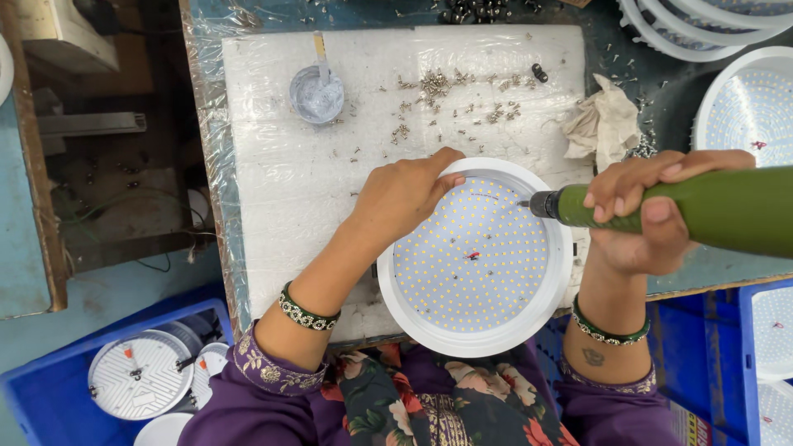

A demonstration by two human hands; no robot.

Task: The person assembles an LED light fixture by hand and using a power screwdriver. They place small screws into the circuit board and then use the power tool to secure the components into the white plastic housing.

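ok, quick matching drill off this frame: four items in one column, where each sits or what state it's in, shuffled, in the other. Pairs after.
Things:
1. left hand
2. right hand
3. small clear cup
4. crumpled cloth

Places or states:
A. far side of the white pad, a stick standing in it
B. gripping the green power screwdriver
C. resting on the rim of the round LED panel
D. lying at the pad's right edge, near loose screws

Pairs: 1-C, 2-B, 3-A, 4-D
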